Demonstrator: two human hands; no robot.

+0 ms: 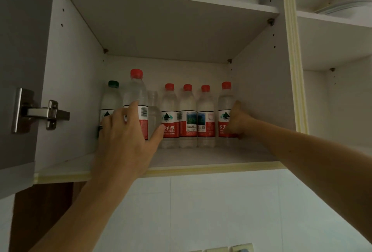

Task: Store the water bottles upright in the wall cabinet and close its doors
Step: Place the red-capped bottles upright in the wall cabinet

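Head view: left hand (124,141) curled around tall red-capped bottle (136,100) on cabinet shelf (201,157); right hand (237,120) seemingly gripping rightmost bottle (225,110) (fingers hidden behind it). Three red-capped bottles (188,114) upright between, green-capped bottle (110,100) far left.

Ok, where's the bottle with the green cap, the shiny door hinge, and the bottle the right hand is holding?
Green-capped bottle (113,84), head view: on its green cap.
Door hinge (43,112), head view: on its metal arm.
Bottle held by right hand (224,117), head view: on its label.
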